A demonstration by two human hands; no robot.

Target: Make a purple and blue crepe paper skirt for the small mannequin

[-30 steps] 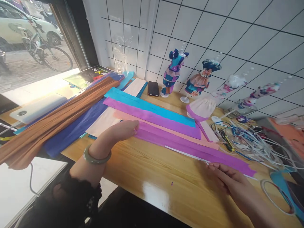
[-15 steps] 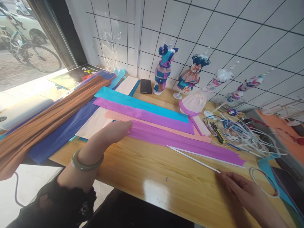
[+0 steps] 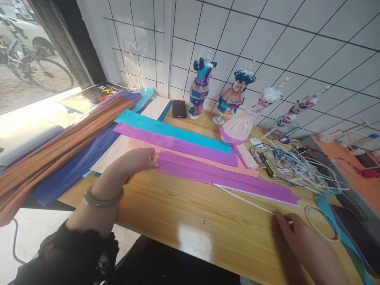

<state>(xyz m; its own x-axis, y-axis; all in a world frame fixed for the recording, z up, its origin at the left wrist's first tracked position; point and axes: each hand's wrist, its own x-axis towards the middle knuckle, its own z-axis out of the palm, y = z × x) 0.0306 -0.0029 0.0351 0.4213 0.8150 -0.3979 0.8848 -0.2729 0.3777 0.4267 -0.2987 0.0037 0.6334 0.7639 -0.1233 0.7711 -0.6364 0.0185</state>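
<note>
— Seen at lower right of the frame?

— Right hand (image 3: 299, 235), fingers closed in a tight pinch on the loose end of a narrow white strip (image 3: 249, 201); from there, a slant up toward the center and the near edge of a purple paper band (image 3: 225, 179).

— And at left of center?

— Left hand (image 3: 135, 160) at the left end of that band, fingers curled, a small gap showing behind the tips. Apparently touching; cannot tell whether gripping or merely pressing.

— Position of the band?

— Flat on the worktop (image 3: 166, 206), from the center toward the right, just below a peach strip (image 3: 252, 172) and a blue strip (image 3: 172, 130). Farther right, a pale ring (image 3: 306, 217) and a tangle of white strips (image 3: 303, 168).

— Likely handling?

— Light, soft and crêpe-like, by the look of it; easy to crease, stretch or tear. As for the white strip, probably thin, limp and nearly weightless.

— Best hold?

— On the band, broad, gentle pressure close to the left end, away from the ragged right end. On the white strip, a fine pinch near the tip, with little force.
</note>
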